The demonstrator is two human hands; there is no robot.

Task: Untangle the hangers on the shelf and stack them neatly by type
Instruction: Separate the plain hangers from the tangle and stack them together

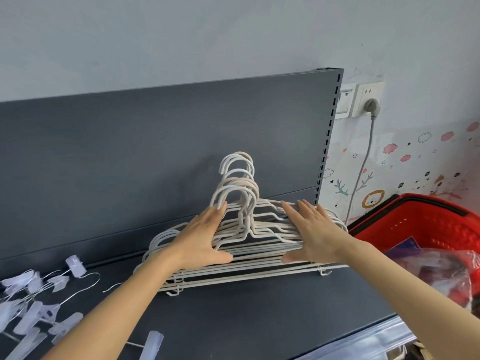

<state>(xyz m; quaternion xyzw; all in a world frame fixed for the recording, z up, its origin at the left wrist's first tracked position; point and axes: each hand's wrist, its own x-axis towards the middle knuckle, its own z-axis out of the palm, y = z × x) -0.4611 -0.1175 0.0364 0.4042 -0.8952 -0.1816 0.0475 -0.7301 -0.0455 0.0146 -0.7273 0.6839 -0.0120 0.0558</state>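
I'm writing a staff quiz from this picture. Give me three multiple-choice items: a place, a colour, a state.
1. Where do the clip hangers lie? A) left of the white hanger stack B) on top of it C) on the wall
2. What colour is the basket? A) blue B) red C) green
3. How do the left hand and right hand lie? A) fisted B) flat on the stack C) hanging idle
Key: 1A, they lie on the shelf at the left; 2B, its wall is red; 3B, straight fingers press it.
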